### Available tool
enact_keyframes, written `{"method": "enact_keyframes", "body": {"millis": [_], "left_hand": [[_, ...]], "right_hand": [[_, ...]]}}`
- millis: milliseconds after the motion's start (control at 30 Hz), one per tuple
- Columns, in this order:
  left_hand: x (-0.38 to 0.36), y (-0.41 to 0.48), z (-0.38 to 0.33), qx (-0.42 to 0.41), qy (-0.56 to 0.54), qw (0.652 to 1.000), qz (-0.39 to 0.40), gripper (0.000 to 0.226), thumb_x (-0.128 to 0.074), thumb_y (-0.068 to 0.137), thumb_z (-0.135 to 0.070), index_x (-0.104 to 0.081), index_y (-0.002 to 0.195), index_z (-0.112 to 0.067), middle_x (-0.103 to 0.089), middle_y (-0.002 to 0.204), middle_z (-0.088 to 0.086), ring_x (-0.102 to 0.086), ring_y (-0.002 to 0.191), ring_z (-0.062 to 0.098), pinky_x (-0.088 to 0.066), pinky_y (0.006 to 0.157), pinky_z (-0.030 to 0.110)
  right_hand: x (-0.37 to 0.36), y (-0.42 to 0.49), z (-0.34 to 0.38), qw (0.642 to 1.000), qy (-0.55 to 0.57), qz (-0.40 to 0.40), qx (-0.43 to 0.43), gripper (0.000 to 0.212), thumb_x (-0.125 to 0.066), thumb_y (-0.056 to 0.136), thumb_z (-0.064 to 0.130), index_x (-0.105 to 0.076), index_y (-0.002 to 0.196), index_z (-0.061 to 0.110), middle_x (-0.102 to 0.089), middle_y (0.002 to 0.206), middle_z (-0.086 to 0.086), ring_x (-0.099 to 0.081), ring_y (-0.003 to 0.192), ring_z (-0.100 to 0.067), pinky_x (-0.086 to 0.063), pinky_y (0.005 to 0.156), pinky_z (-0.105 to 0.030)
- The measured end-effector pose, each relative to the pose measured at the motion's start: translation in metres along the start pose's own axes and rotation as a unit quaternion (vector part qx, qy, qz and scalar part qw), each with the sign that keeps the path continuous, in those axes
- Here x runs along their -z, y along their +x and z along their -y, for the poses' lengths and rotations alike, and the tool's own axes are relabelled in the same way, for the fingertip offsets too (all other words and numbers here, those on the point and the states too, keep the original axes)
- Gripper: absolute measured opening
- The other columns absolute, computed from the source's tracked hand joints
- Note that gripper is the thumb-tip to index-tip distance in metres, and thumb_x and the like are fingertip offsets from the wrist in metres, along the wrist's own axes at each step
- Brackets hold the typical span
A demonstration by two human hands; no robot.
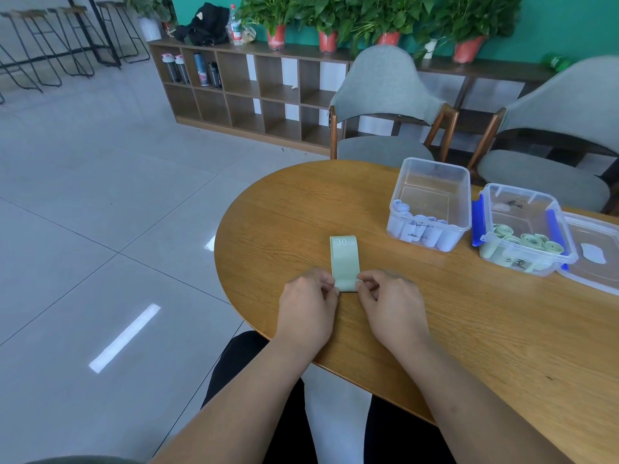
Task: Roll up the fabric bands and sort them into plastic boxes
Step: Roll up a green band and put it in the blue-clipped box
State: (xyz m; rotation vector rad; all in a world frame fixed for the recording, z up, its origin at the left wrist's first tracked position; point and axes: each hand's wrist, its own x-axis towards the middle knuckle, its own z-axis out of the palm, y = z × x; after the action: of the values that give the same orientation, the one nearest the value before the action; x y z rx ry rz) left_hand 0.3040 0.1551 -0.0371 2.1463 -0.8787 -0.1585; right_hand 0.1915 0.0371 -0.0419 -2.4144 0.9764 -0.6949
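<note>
A pale green fabric band (344, 261) marked "30 LB" lies flat on the wooden table (435, 329), its length running away from me. My left hand (310, 304) pinches the near end at its left edge, and my right hand (390, 304) pinches the same end at its right edge. To the right stands a clear plastic box (430, 202) holding several rolled pale lilac bands. Further right, a clear box with blue clips (522, 229) holds several rolled green bands.
A clear lid (599, 256) lies at the table's right edge beside the green-band box. Two grey chairs (385, 105) stand behind the table. A brown shelf unit (254, 92) with bottles and potted plants lines the far wall. My legs show under the table's near edge.
</note>
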Motion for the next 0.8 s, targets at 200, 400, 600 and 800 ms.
{"method": "enact_keyframes", "body": {"millis": [200,400,600,800], "left_hand": [[-0.002,0.004,-0.003,0.006,-0.014,1.0,0.005,0.013,-0.075,0.093,-0.017,-0.075,0.105,-0.022,-0.072,0.093,-0.015,-0.066,0.087,0.001,-0.058,0.081,0.023],[0.0,0.009,-0.005,0.003,-0.014,1.0,0.001,0.012,-0.075,0.093,-0.015,-0.071,0.102,-0.021,-0.069,0.089,-0.016,-0.067,0.087,0.003,-0.059,0.084,0.029],[-0.003,0.012,-0.005,-0.001,-0.003,1.0,-0.003,0.005,-0.072,0.095,-0.018,-0.071,0.1,-0.019,-0.073,0.094,-0.008,-0.069,0.088,0.013,-0.059,0.082,0.038],[-0.006,0.014,-0.003,0.001,-0.005,1.0,-0.005,0.016,-0.073,0.094,-0.018,-0.075,0.11,-0.02,-0.074,0.097,-0.01,-0.068,0.089,0.006,-0.059,0.085,0.031]], "right_hand": [[-0.001,0.005,0.001,1.0,-0.016,0.014,-0.011,0.019,-0.063,0.101,0.033,-0.076,0.113,0.027,-0.07,0.099,0.007,-0.066,0.087,-0.014,-0.057,0.078,-0.036],[0.004,0.014,0.002,0.999,0.003,0.019,-0.046,0.009,-0.067,0.098,0.037,-0.071,0.103,0.031,-0.072,0.083,0.016,-0.069,0.08,-0.01,-0.058,0.076,-0.037],[0.002,0.013,0.001,0.999,0.005,0.026,-0.031,0.016,-0.069,0.094,0.037,-0.076,0.107,0.031,-0.072,0.095,0.014,-0.068,0.088,-0.008,-0.057,0.082,-0.033],[0.005,0.015,0.0,0.998,0.009,0.045,-0.036,0.029,-0.072,0.091,0.023,-0.074,0.12,0.031,-0.073,0.099,0.015,-0.067,0.09,-0.004,-0.057,0.086,-0.03]]}}
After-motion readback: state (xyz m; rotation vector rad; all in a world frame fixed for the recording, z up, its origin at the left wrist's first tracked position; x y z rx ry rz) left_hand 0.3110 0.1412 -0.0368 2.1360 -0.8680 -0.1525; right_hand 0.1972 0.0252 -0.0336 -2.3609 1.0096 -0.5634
